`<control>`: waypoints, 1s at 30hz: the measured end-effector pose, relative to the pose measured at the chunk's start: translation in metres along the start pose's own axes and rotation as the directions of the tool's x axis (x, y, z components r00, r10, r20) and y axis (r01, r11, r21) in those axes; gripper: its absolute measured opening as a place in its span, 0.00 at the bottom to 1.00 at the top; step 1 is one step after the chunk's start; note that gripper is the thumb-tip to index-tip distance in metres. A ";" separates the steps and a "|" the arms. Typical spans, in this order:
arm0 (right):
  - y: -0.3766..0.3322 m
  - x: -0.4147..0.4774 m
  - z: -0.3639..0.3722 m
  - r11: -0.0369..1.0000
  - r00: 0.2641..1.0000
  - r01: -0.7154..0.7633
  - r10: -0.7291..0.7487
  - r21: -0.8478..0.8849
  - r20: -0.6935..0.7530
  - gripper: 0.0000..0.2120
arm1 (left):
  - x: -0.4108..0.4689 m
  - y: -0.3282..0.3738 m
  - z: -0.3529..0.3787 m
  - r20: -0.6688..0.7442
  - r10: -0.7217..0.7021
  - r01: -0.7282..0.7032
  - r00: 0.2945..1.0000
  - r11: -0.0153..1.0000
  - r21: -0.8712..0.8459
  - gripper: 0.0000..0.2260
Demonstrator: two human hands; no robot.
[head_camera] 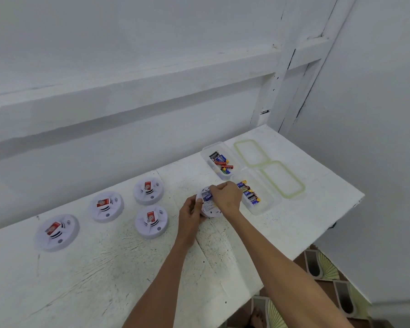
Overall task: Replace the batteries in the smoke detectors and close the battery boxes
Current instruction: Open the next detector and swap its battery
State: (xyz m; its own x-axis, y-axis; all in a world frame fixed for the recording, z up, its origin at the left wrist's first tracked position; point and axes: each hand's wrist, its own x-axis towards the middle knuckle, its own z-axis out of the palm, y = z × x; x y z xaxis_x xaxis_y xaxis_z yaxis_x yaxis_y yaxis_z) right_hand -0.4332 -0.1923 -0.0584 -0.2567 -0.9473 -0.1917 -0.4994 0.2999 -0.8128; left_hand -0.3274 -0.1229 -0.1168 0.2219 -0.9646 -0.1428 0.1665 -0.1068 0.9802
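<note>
Smoke detector rim behind left hand, battery half under right hand

So the table has four detectors bunched on the left and a fifth detector mid-table with a battery in it. The near box is just right of that, the far box behind it, and the lids lie right of the boxes.

**Open tabletop near, crowded flanks**

Bearings run from the held detector, gripped by the left hand while the right hand pinches a battery on it. Five to eight o'clock is bare tabletop, open for a hand. Nine o'clock is blocked by the outermost detector, second detector, back detector and front detector, with gaps between them. At one to three o'clock sit the far box and the near box, which is just beside the right hand. The far lid and near lid lie beyond. The wall closes twelve o'clock.
</note>
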 end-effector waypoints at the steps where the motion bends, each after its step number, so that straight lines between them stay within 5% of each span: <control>1: -0.002 -0.001 -0.001 1.000 1.000 -0.002 0.002 0.014 -0.002 0.11 | 0.000 0.000 0.000 0.001 -0.004 0.004 1.000 1.000 -0.002 0.09; 9: -0.006 0.005 -0.043 0.965 0.952 0.256 -0.241 0.059 -0.189 0.05 | 0.003 -0.005 -0.003 0.008 -0.040 0.040 0.999 0.997 -0.063 0.13; 14: 0.013 0.027 -0.089 0.957 0.908 0.277 -0.290 -0.087 -0.303 0.08 | 0.005 -0.005 -0.003 0.016 -0.051 0.052 0.999 0.996 -0.076 0.13; 23: 0.055 0.039 -0.119 0.908 0.985 0.099 -0.148 -0.407 -0.090 0.07 | 0.006 -0.007 -0.004 0.020 -0.058 0.060 0.998 0.994 -0.088 0.13; 30: 0.046 0.036 -0.114 0.776 0.998 0.029 0.008 -0.630 0.056 0.07 | 0.005 -0.005 -0.003 0.012 -0.069 0.069 0.998 0.993 -0.096 0.11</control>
State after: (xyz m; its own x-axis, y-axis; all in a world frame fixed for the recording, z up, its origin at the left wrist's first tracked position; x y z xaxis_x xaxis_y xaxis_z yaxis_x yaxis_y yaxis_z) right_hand -0.5600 -0.1993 -0.0401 -0.2140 -0.9498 -0.2284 -0.9165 0.2761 -0.2894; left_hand -0.3240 -0.1267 -0.1231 0.1986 -0.9577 -0.2081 0.2728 -0.1499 0.9503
